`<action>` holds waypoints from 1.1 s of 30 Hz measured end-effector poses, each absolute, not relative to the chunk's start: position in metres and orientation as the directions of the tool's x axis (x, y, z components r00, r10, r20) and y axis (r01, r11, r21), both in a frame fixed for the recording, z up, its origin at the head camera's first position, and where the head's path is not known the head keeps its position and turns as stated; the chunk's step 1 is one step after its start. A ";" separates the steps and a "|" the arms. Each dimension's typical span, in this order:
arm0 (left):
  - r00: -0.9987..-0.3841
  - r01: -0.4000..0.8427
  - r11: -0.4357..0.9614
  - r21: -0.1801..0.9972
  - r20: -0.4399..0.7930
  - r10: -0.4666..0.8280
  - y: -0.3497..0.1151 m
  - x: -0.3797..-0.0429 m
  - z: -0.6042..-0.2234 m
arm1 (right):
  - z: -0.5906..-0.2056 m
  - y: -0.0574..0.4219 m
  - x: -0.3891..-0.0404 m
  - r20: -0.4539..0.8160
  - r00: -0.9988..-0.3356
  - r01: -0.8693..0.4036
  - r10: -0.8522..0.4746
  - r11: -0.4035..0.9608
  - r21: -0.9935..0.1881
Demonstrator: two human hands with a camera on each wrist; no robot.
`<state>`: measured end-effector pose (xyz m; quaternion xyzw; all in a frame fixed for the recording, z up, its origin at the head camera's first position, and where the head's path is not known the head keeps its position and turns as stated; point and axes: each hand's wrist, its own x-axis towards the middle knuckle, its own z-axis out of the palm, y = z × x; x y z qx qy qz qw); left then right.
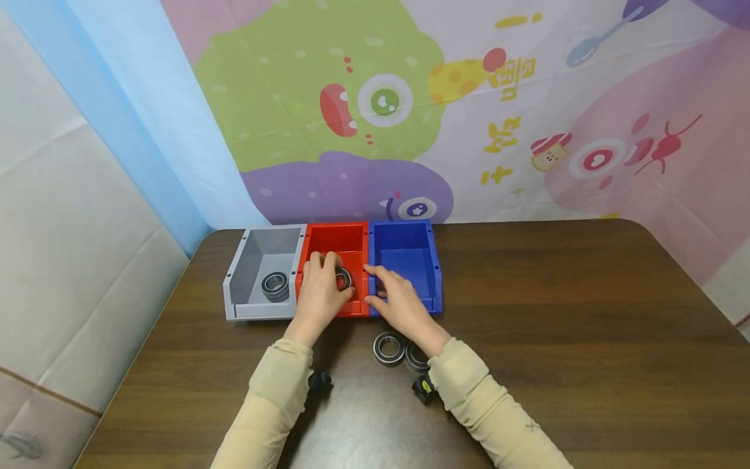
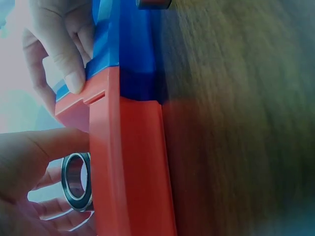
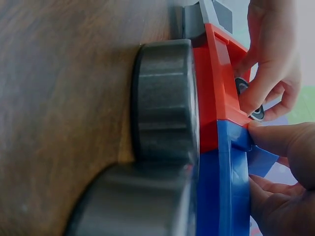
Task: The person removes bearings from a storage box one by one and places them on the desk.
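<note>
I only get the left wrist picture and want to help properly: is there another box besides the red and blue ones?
Observer: Yes, a grey box stands beside the red box, on the side away from the blue box.
Operator: Ooh! Is anything inside the grey one?
Observer: Yes, at least one black-and-silver ring; I can't be sure whether it's a stack.
Operator: And how many rings are out on the table?
Observer: I can see two table rings, side by side in front of the blue box.

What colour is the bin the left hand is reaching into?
The bin is red; it shows best in the head view.
</note>
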<state>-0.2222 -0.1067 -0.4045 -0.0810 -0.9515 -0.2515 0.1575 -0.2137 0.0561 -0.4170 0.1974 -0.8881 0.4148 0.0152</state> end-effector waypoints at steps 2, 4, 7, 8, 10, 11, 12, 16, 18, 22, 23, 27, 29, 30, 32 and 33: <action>-0.932 0.245 0.858 0.452 0.355 0.079 -0.107 -0.220 -0.404 | -0.417 0.056 -0.214 0.184 -0.924 -0.357 -0.336 0.579 -0.733; -0.927 0.255 0.856 0.450 0.365 0.085 -0.108 -0.218 -0.404 | -0.418 0.056 -0.214 0.182 -0.925 -0.354 -0.335 0.580 -0.733; -0.922 0.267 0.854 0.447 0.376 0.091 -0.108 -0.214 -0.403 | -0.418 0.056 -0.214 0.181 -0.925 -0.355 -0.335 0.585 -0.729; -0.921 0.270 0.853 0.447 0.379 0.092 -0.108 -0.213 -0.402 | -0.418 0.056 -0.214 0.182 -0.924 -0.356 -0.335 0.585 -0.729; -0.917 0.277 0.851 0.447 0.387 0.095 -0.109 -0.211 -0.401 | -0.418 0.056 -0.214 0.186 -0.924 -0.359 -0.335 0.586 -0.726; -0.915 0.281 0.850 0.446 0.393 0.096 -0.109 -0.209 -0.401 | -0.418 0.056 -0.214 0.186 -0.924 -0.359 -0.335 0.587 -0.726; -0.912 0.285 0.849 0.444 0.398 0.098 -0.110 -0.208 -0.400 | -0.417 0.056 -0.214 0.185 -0.924 -0.358 -0.335 0.586 -0.727; -0.904 0.302 0.852 0.428 0.413 0.112 -0.111 -0.202 -0.398 | -0.417 0.056 -0.214 0.180 -0.924 -0.356 -0.338 0.584 -0.730; -0.901 0.313 0.852 0.419 0.415 0.127 -0.111 -0.199 -0.397 | -0.416 0.056 -0.214 0.178 -0.923 -0.357 -0.342 0.583 -0.730; -0.896 0.338 0.850 0.404 0.413 0.161 -0.110 -0.193 -0.397 | -0.415 0.057 -0.214 0.180 -0.922 -0.359 -0.343 0.584 -0.728; -0.897 0.341 0.850 0.401 0.408 0.167 -0.110 -0.191 -0.398 | -0.415 0.057 -0.215 0.181 -0.922 -0.361 -0.343 0.585 -0.726; -0.903 0.346 0.849 0.399 0.388 0.186 -0.109 -0.185 -0.399 | -0.415 0.056 -0.215 0.185 -0.921 -0.365 -0.344 0.588 -0.722; -0.907 0.349 0.847 0.401 0.371 0.198 -0.109 -0.181 -0.399 | -0.416 0.056 -0.215 0.187 -0.919 -0.368 -0.346 0.588 -0.720; -0.908 0.354 0.845 0.402 0.366 0.206 -0.108 -0.180 -0.400 | -0.416 0.057 -0.215 0.186 -0.919 -0.368 -0.347 0.589 -0.719; -0.909 0.361 0.841 0.402 0.354 0.221 -0.108 -0.176 -0.400 | -0.416 0.057 -0.216 0.191 -0.917 -0.373 -0.349 0.591 -0.715; -0.908 0.368 0.839 0.401 0.350 0.231 -0.107 -0.174 -0.401 | -0.417 0.057 -0.216 0.191 -0.918 -0.373 -0.349 0.591 -0.715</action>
